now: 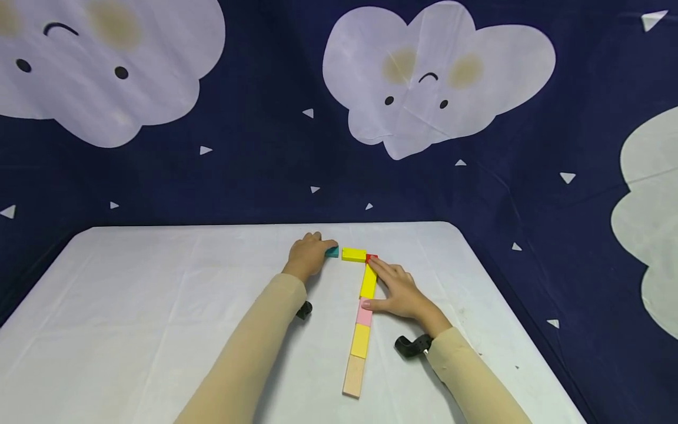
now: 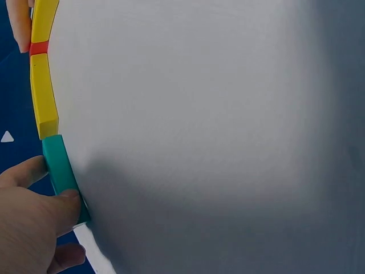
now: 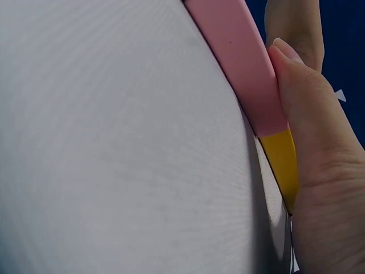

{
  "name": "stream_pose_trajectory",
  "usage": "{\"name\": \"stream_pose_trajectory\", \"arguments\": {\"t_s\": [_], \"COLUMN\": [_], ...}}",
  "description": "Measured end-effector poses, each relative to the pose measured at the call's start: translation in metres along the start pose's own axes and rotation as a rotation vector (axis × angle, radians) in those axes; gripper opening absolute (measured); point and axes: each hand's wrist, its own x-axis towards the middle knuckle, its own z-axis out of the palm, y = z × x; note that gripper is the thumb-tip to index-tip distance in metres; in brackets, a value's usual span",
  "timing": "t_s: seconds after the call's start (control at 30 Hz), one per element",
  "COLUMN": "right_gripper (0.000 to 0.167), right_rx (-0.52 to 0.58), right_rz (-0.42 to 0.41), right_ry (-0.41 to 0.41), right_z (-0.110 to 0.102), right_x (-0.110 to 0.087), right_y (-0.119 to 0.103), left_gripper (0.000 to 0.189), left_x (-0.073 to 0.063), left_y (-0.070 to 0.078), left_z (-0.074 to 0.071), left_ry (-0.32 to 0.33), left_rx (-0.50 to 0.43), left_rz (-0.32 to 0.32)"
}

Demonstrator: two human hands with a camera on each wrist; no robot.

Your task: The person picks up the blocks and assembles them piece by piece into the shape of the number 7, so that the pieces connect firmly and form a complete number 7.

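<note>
My left hand pinches a teal block between thumb and fingers. That block lies at the left end of a short row, close beside a yellow block. At the corner sits a small red block, with the fingertips of my right hand touching it. From there a line of blocks runs toward me: a yellow one, a pink one, another yellow one and a plain wooden one. My right thumb rests against the pink block's side; the fingers are fairly straight.
The blocks lie on a white-covered table with rounded far corners. Behind it hangs a dark blue cloth printed with clouds and small triangles. A black wrist device sits at my right cuff, another at my left.
</note>
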Motion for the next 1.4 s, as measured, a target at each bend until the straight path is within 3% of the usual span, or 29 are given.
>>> {"name": "stream_pose_trajectory", "arguments": {"t_s": [0.47,0.73,0.9,1.07,1.27,1.4], "right_gripper": [0.110,0.109,0.109,0.109,0.110,0.111], "right_rx": [0.003,-0.006,0.001,-0.007,-0.013,-0.010], "right_rz": [0.002,-0.002,0.003,0.003,0.025,0.018], "right_ry": [-0.003,0.005,-0.001,-0.009,-0.019,-0.021], "right_z": [0.000,0.001,0.001,0.003,0.001,0.001], "right_x": [0.001,0.000,-0.001,-0.001,-0.001,-0.001], "right_y": [-0.004,-0.003,-0.003,-0.002,-0.002,-0.002], "left_gripper": [0.055,0.043,0.039,0.040,0.054,0.062], "left_x": [-0.006,-0.026,-0.051,-0.088,-0.133,-0.159], "left_y": [0.000,-0.013,-0.021,-0.037,-0.057,-0.061], "left_z": [0.002,-0.012,-0.025,-0.028,-0.021,-0.011], "left_ry": [0.004,0.072,0.135,0.179,0.140,0.099], "left_rx": [-0.085,-0.119,-0.114,-0.145,-0.117,-0.122], "left_rz": [-0.038,0.004,0.004,-0.031,-0.095,-0.140]}}
